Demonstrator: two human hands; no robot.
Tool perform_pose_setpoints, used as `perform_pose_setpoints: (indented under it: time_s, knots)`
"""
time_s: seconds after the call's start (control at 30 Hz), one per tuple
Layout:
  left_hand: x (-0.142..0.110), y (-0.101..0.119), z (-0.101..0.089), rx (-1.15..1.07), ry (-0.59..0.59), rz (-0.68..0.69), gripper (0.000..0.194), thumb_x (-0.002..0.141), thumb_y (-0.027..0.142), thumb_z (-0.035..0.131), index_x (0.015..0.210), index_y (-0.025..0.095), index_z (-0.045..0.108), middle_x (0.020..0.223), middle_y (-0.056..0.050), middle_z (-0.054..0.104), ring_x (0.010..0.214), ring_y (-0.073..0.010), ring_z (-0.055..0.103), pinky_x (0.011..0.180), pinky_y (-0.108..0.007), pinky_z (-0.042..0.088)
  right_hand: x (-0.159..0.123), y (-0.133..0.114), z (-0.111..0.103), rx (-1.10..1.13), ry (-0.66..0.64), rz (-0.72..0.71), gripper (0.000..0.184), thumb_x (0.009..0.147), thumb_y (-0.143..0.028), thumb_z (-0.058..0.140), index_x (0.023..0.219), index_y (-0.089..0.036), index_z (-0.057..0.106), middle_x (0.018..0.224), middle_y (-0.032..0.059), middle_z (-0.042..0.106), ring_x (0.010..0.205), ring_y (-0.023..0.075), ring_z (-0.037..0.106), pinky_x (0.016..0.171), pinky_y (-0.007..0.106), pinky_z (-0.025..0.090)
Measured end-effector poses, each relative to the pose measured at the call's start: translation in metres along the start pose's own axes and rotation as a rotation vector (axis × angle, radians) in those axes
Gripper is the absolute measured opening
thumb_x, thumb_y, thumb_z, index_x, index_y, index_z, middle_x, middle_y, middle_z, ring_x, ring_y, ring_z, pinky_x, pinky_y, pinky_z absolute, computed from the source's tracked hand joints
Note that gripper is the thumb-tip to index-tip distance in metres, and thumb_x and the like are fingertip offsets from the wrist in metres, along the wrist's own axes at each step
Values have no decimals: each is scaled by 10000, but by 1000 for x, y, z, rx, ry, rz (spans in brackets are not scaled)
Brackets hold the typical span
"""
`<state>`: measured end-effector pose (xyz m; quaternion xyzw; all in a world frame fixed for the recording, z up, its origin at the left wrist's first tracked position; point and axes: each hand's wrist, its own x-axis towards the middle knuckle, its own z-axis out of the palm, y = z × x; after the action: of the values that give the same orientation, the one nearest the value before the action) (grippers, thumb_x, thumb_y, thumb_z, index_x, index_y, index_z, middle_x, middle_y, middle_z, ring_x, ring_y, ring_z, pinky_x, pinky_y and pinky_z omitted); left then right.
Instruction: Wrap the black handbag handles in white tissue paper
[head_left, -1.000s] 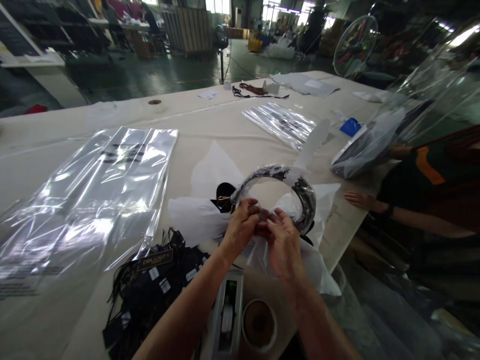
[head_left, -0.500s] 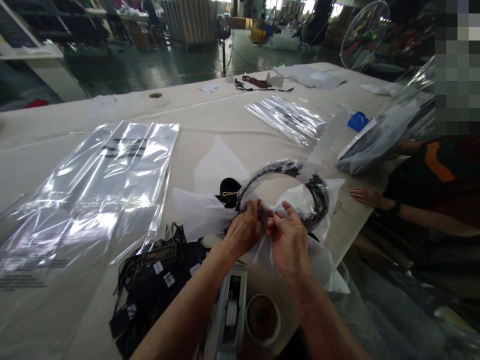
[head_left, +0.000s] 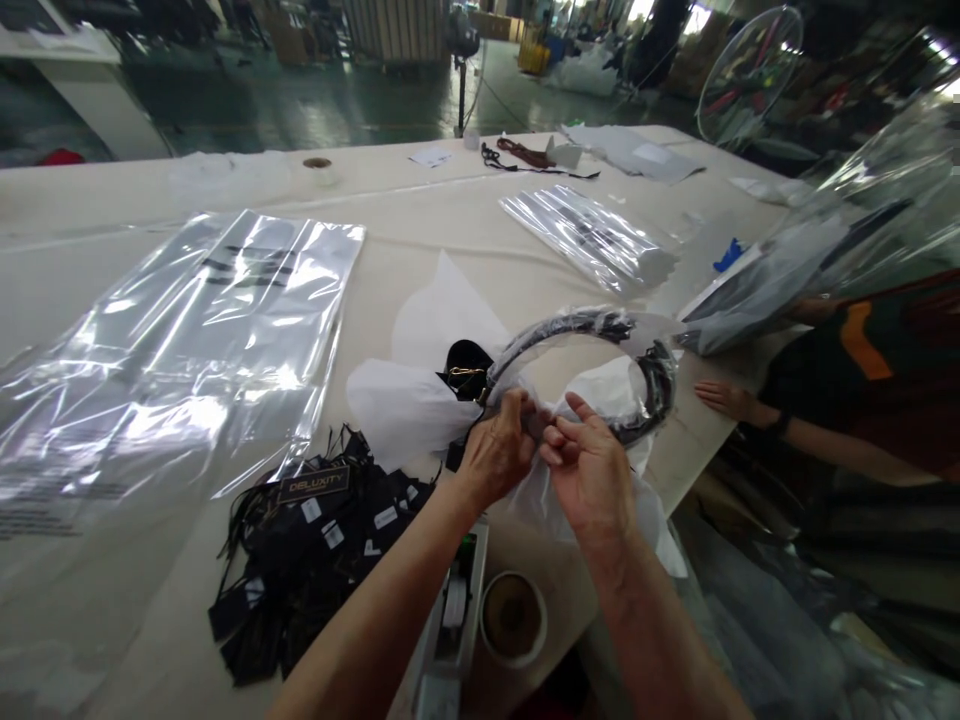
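Observation:
A dark curved handle point(head_left: 652, 385) wrapped in clear plastic film arches beyond my hands near the table's right edge. My left hand point(head_left: 495, 450) is closed in a pinch on the film at the near side of the loop. Close beside it, fingertips almost meeting, my right hand point(head_left: 589, 460) pinches the same film with its fingers curled. What lies between the fingertips is partly hidden. White tissue paper point(head_left: 442, 310) spreads under and around the handle. A black strap with gold-coloured hardware point(head_left: 466, 365) sits just left of the loop.
Black hang tags point(head_left: 315, 530) lie piled left of my forearm. A tape dispenser point(head_left: 454, 610) and a tape roll point(head_left: 514, 618) stand below my hands. Clear plastic bags point(head_left: 247, 340) lie at left. At right, a co-worker's hand point(head_left: 727, 400) rests by a plastic-covered item point(head_left: 772, 265).
The view has shifted slightly. Both hands stay pinched at the film, and the wrapped loop has tilted a little and shifted right. The plastic at the co-worker's side has moved.

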<state>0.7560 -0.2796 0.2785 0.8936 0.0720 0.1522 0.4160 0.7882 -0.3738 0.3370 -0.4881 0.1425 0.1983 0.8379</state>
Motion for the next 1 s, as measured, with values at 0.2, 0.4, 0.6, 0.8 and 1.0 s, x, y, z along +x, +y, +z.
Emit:
perform_pose_setpoints:
  time_s: [0.2,0.4,0.6,0.8,1.0]
  knots:
    - [-10,-10,3,-87,61,126,383,768,72,426,1130,194,396,1034,-63,656,866,-184,665,757,-285,537,-1,-1,-1,-13,-18,-5,575,507,-112,620,1058,-167,466,659,-47,544,497,53,424,409,130,302]
    - [-7,-14,5,-80,61,233,352,813,61,404,1140,183,445,1116,-66,630,986,-161,632,827,-266,532,0,0,-3,4,5,-23,490,516,-104,611,991,-159,500,641,-56,507,504,49,424,415,132,306]
    - [-6,-15,2,-85,26,271,367,841,40,387,1171,159,492,1219,-86,604,1100,-159,592,909,-260,515,2,0,-4,-8,-18,-48,476,515,-105,621,977,-151,515,647,-44,497,507,44,414,419,125,281]
    - [-6,-14,-3,-31,-18,219,336,871,80,407,1169,185,523,1260,-70,586,1102,-192,597,873,-296,541,3,2,-6,-9,-2,-42,505,494,-101,648,989,-140,555,691,5,578,492,38,393,410,126,278]
    - [-3,-13,-3,23,-52,203,304,869,92,416,1122,220,525,1223,-20,605,1012,-171,630,804,-252,538,3,1,-6,-69,-7,-33,458,503,-119,639,956,-144,571,665,-7,578,444,22,342,388,117,239]
